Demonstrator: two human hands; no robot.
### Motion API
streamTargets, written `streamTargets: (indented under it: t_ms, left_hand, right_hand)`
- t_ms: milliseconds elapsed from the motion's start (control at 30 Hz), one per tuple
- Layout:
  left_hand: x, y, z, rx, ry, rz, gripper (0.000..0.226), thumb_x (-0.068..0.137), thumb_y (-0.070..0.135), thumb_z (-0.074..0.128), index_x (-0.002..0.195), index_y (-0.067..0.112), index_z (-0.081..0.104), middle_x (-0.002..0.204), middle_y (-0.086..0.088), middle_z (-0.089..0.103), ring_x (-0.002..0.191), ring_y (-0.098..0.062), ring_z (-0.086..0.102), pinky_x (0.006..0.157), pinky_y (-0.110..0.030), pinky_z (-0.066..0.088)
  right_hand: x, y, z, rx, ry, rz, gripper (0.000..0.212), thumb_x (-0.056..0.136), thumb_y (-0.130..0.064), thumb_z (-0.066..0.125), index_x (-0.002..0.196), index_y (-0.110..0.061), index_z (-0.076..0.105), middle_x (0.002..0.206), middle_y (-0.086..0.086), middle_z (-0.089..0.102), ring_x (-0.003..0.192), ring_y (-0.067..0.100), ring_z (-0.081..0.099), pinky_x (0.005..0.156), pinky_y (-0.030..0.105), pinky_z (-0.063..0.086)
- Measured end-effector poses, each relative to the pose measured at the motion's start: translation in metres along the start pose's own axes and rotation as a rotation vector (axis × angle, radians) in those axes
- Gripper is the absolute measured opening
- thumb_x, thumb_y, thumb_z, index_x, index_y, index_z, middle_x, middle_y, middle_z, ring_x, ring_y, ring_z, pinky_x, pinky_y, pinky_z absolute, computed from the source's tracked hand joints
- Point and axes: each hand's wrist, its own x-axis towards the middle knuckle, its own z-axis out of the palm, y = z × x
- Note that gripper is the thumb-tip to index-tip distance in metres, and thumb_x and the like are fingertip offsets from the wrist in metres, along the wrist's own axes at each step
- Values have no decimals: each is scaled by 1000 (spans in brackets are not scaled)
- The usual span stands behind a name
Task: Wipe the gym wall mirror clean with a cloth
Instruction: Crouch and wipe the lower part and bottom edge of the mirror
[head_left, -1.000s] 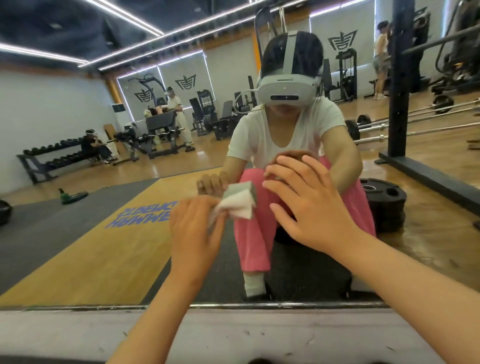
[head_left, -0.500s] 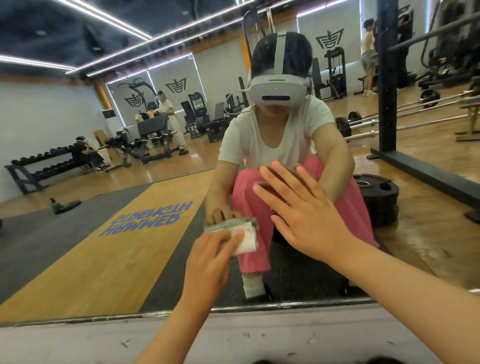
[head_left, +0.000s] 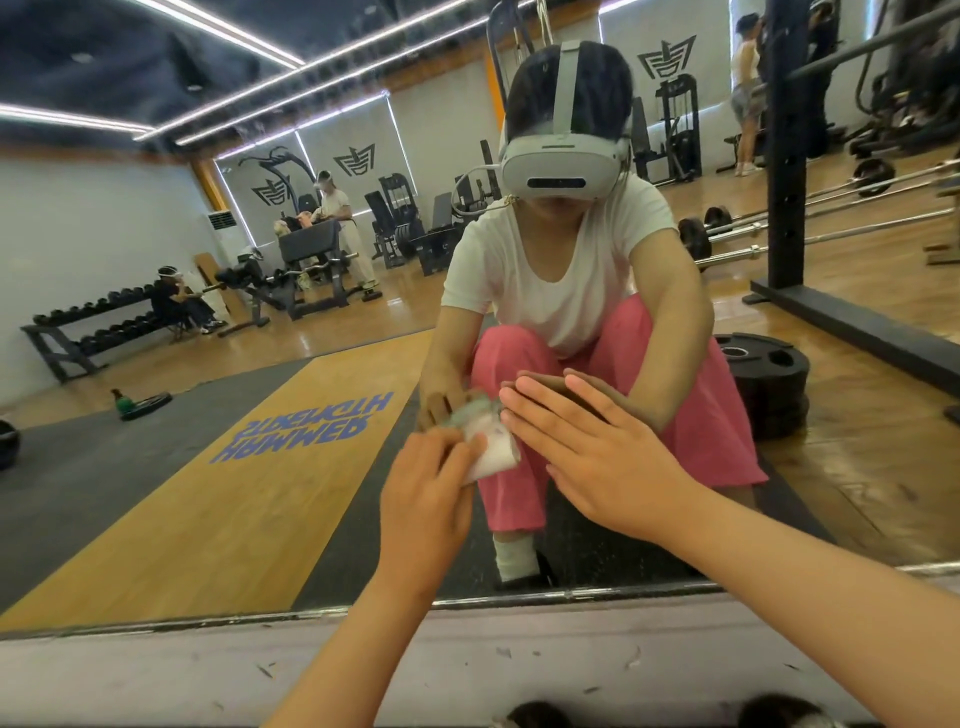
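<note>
nearest you, a pale scuffed ledge (head_left: 519, 670) runs under the mirror's lower edge. your left hand (head_left: 423, 499) grips a folded white cloth (head_left: 491, 449), fingers curled round it, and holds it against the lower part of the mirror (head_left: 156, 493), a little above the ledge. your right hand (head_left: 597, 452) lies flat on the glass just to the right of the cloth, fingers straight and spread, holding nothing; whether a fingertip touches the cloth cannot be told. in the reflection you squat in a white shirt and pink trousers, with a headset on. reflected behind you: stacked black weight plates (head_left: 769, 379) on the wood floor, a yellow mat (head_left: 234, 493) with blue lettering, a dumbbell rack (head_left: 78, 327) by the far wall.
</note>
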Motion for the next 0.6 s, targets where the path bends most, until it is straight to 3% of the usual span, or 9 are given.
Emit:
streamTargets:
  t_ms: [167, 233, 300, 400, 500, 600]
  left_hand:
    - [-46, -4, 6, 47, -128, 50, 29, 82, -2, 66, 105, 13, 57, 98, -4, 55, 78, -25, 50, 60, -37, 43]
    - [-40, -6, -2, 28, -158, 59, 19, 85, 2, 63, 100, 13, 59, 95, -3, 55, 74, -26, 52, 59, -37, 43]
    - [-20, -8, -14, 10, -115, 52, 10, 87, 9, 57, 96, 11, 62, 94, -3, 55, 74, -27, 52, 60, -35, 41]
    - [17, -9, -32, 31, 9, 3, 18, 82, 6, 57, 99, 12, 59, 101, -2, 51, 82, -26, 49, 66, -33, 38]
    - [25, -10, -31, 35, -5, -20, 17, 82, 6, 58, 98, 7, 64, 102, -1, 51, 84, -28, 51, 68, -35, 40]
    - [-8, -3, -14, 34, -89, -6, 13, 88, 12, 55, 101, 14, 59, 100, -1, 57, 81, -26, 53, 65, -32, 41]
  right_hand:
    - [-1, -3, -1, -7, -47, 12, 72, 85, -18, 57, 152, -10, 32, 162, 5, 20, 150, 20, 15, 120, 43, 14]
    - [-1, -4, -3, -19, -69, 12, 72, 85, -20, 58, 152, -10, 32, 162, 6, 20, 150, 21, 14, 120, 45, 14]
    - [0, -4, -3, -36, -81, 8, 74, 84, -21, 59, 152, -10, 32, 162, 6, 20, 150, 22, 15, 120, 45, 13]
    - [1, -5, -2, -57, -99, 7, 77, 83, -21, 61, 152, -9, 31, 161, 7, 20, 150, 24, 14, 121, 45, 10]
    - [1, -6, 0, -82, -119, -1, 73, 86, -24, 54, 152, -8, 28, 162, 8, 19, 150, 25, 12, 122, 46, 6]
    - [1, -5, 0, -86, -125, -23, 67, 87, -23, 40, 152, -9, 30, 162, 7, 18, 150, 24, 12, 122, 45, 5]
